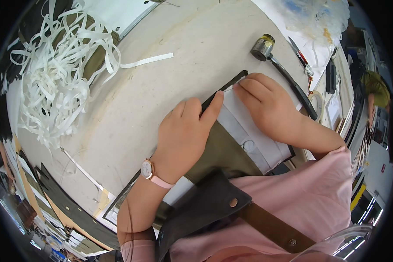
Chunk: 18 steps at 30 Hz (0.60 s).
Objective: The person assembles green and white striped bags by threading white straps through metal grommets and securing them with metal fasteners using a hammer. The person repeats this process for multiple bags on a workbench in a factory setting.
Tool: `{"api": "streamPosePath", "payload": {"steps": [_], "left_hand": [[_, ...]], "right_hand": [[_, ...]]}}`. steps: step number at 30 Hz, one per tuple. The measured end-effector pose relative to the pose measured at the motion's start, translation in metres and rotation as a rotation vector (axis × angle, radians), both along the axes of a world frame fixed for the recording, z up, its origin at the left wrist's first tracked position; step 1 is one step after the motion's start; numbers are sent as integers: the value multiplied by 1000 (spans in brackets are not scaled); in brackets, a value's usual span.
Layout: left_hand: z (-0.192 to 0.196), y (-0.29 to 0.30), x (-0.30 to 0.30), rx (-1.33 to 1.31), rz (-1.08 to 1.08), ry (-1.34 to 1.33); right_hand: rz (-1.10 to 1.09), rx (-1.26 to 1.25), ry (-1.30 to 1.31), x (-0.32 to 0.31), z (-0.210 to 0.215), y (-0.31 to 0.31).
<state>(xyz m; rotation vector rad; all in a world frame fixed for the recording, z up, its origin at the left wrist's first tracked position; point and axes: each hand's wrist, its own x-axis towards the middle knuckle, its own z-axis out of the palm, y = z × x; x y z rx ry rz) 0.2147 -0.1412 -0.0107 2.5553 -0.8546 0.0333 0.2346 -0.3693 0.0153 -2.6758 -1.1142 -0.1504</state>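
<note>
Before me lies a flat leather-like panel (225,146), olive green with pale grey sections and a dark border; a round metal fitting sits on its grey part. My left hand (183,126) rests along the panel's far edge, index finger stretched out and the others bent. Thumb and fingers of my right hand (270,105) pinch that same edge near its far right corner. Across the near side lies a dark grey flap (201,209) with a copper-coloured snap, next to a brown strap (270,225) bearing another snap. What is under my left palm is hidden.
Beyond my right hand lies a hammer (281,72) with a dark handle. A tangled heap of white ribbon (61,78) covers the far left of the pale worktable (179,30). Clear plastic film (314,19) and a red-handled tool (300,56) are at the far right.
</note>
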Motion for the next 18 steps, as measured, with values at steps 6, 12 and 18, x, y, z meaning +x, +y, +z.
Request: {"api": "streamPosePath", "payload": {"steps": [6, 12, 18], "left_hand": [[-11, -6, -17, 2, 37, -81], [24, -7, -60, -207, 39, 59], [150, -9, -121, -1469, -588, 1050]], "right_hand": [[-21, 27, -122, -11, -11, 7], [-70, 92, -95, 0, -8, -20], [-552, 32, -276, 1, -20, -52]]}}
